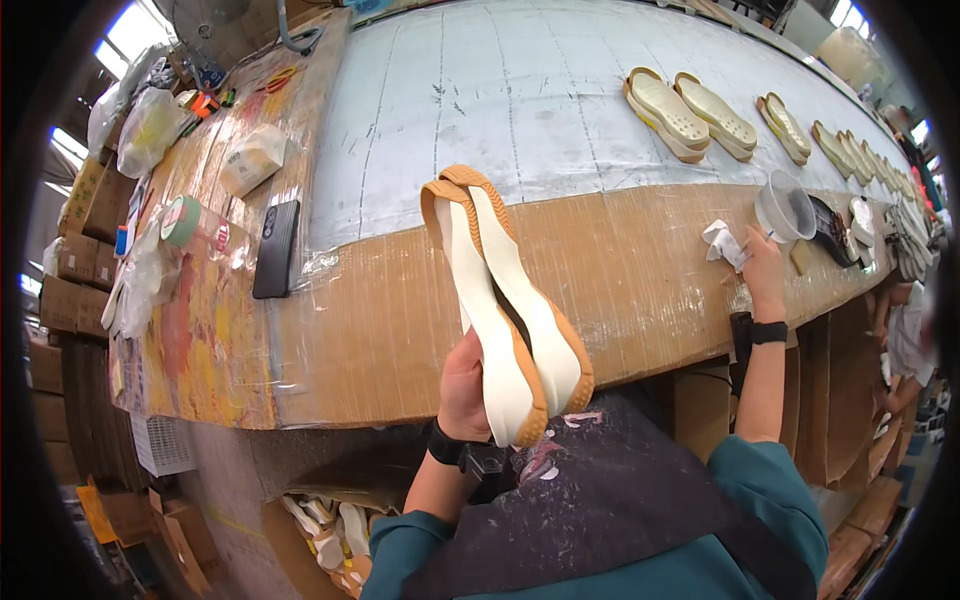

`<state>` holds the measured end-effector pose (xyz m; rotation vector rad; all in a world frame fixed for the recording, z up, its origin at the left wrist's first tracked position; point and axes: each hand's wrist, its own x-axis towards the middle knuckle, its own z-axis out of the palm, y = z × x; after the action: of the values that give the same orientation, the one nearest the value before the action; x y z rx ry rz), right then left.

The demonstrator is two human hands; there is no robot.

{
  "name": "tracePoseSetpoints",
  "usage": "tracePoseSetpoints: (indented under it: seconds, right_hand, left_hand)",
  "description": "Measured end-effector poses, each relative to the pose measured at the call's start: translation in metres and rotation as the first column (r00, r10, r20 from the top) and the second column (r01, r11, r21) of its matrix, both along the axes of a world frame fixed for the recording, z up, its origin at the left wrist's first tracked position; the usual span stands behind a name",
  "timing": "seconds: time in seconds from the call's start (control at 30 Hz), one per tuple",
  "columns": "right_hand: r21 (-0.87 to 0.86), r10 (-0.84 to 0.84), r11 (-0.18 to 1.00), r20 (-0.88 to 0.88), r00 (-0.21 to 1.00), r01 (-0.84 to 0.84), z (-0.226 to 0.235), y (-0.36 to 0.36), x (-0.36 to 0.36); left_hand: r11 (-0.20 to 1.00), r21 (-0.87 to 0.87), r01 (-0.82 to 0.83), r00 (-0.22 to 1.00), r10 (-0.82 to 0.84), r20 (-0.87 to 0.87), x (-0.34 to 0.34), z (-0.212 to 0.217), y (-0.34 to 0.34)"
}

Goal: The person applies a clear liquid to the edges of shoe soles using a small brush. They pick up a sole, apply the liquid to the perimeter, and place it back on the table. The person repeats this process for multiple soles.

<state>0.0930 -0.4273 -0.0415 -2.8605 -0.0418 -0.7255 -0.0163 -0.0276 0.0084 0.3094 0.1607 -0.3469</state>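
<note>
My left hand (pixel 464 390) is closed around a pair of shoe soles (pixel 530 330), held upright side by side above the table's near edge. Their sidewalls are white, with tan, ridged rubber at the toes and heels. Out to the right, my right hand (pixel 764 268) has its fingers pinched on a thin stick-like thing, mostly hidden by the hand. Just past those fingers stands a clear plastic tub (pixel 785 207). A crumpled white tissue (pixel 724 244) lies beside the hand on the cardboard.
Several pale soles with tan edges (pixel 668 115) form a row toward the far right. At left are a phone (pixel 277 250), a clear jar (pixel 205 228) and scissors (pixel 277 80). Below the table, a cardboard box holds more soles (pixel 330 535). Another person (pixel 908 340) is at the right rim.
</note>
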Motion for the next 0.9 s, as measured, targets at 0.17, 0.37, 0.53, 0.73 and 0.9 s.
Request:
tracePoseSetpoints:
  seconds: [0.17,0.37,0.53,0.73,0.9]
  right_hand:
    - [0.084,0.093,0.991,0.117,0.989,-0.103,0.056,0.068,-0.027]
    - [0.982,0.712,-0.042,0.158,0.684,-0.184,0.079,0.211,-0.076]
    - [0.91,0.767,-0.292,0.04,0.64,0.294,0.078,0.221,-0.074]
    - [0.787,0.785,-0.402,0.033,0.619,0.468,0.064,0.222,-0.067]
    - [0.674,0.799,-0.491,0.096,0.594,0.551,0.065,0.232,-0.065]
  left_hand:
    - [0.992,0.129,0.009,1.0,-0.008,-0.011,0.002,-0.007,0.005]
    - [0.636,0.702,-0.32,0.911,0.004,0.412,0.003,0.017,-0.017]
    - [0.551,0.786,-0.281,0.912,-0.102,0.398,-0.004,0.033,-0.012]
    - [0.513,0.79,-0.336,0.88,-0.127,0.458,-0.001,0.025,-0.011]
    - [0.543,0.762,-0.353,0.881,-0.081,0.466,-0.001,0.024,-0.01]
